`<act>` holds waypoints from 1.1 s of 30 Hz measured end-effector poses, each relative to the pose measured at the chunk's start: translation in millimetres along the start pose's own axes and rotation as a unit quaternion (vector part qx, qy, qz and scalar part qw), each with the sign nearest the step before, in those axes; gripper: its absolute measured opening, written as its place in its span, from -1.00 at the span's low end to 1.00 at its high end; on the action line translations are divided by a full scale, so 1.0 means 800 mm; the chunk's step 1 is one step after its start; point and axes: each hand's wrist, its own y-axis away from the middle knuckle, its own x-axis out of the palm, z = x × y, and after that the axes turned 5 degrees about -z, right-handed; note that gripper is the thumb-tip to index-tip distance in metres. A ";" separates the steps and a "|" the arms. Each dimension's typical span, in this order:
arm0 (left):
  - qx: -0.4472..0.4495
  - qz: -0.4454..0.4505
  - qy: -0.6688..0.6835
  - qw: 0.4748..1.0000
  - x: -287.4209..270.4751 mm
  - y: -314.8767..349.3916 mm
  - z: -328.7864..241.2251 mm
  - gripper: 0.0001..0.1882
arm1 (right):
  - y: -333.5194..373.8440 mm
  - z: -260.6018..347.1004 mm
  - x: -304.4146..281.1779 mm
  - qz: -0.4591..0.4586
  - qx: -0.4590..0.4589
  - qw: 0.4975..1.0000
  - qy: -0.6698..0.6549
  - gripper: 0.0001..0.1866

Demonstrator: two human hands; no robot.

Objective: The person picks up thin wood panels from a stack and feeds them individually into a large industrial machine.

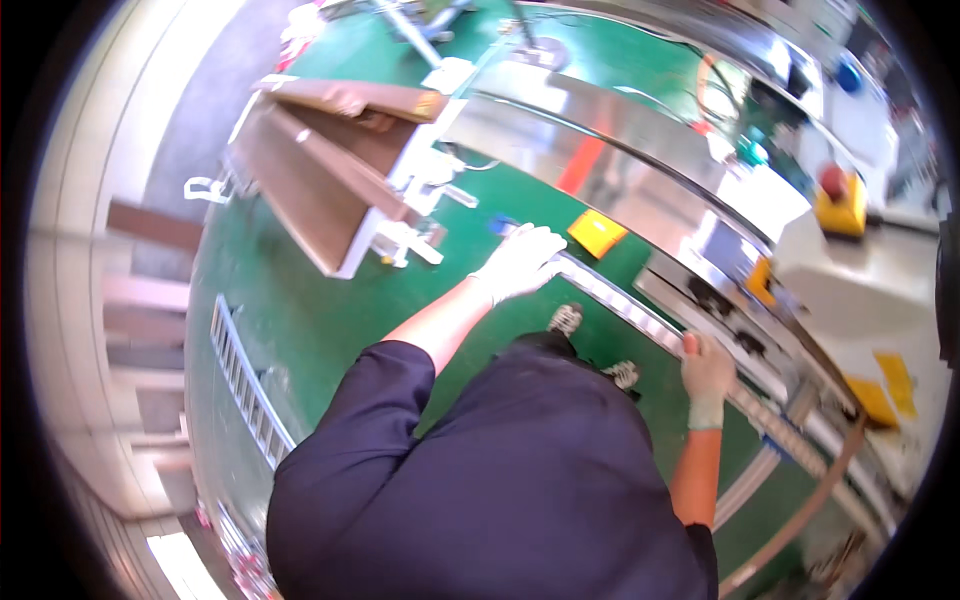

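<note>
A long, pale, segmented rail (622, 302) slants across in front of me from the centre down to the right. My left hand (520, 263), in a white glove, is closed at its upper left end. Farther along, my right hand (708, 368) grips the same rail from above, its glove pale and a fingertip looking bare. Past that hand the rail continues toward the lower right. Motion blur hides its exact kind and the finger detail.
Beyond the rail runs a shiny metal bench (640, 160) with a yellow bin-like piece (597, 233) at its edge. A brown-panelled cart (330, 180) stands at upper left. At right is a yellow box with a red button (840, 205). A ladder-like frame (247, 375) lies left on the green floor (320, 330).
</note>
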 end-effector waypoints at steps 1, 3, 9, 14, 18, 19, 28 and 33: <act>-0.049 0.032 -0.022 0.998 -0.027 0.015 0.026 -0.60 | -0.004 0.006 0.001 0.004 0.002 1.000 0.021 -0.58; -0.141 0.046 -0.053 0.988 -0.055 0.057 0.090 -0.54 | -0.008 0.027 0.009 -0.005 -0.013 0.999 0.035 -0.54; -0.282 0.117 -0.179 0.935 -0.121 0.170 0.279 -0.28 | -0.028 0.086 0.023 -0.057 -0.035 0.998 -0.001 -0.56; -0.329 0.121 -0.239 0.906 -0.109 0.224 0.391 -0.26 | -0.063 0.167 0.067 -0.028 -0.114 0.993 -0.008 -0.69; -0.250 0.091 -0.247 0.932 -0.110 0.199 0.415 -0.63 | -0.091 0.257 0.102 -0.002 -0.111 0.994 -0.022 -0.73; -0.229 0.102 -0.239 0.938 -0.117 0.196 0.419 -0.62 | -0.101 0.268 0.114 0.039 -0.099 0.994 -0.005 -0.74; -0.041 0.081 -0.045 0.995 -0.158 0.174 0.291 -0.42 | -0.118 0.393 0.143 0.080 -0.235 0.945 -0.215 -0.74; 0.122 0.007 0.083 0.989 -0.125 0.093 0.195 -0.41 | -0.115 0.423 0.129 0.285 -0.133 0.903 -0.292 -0.33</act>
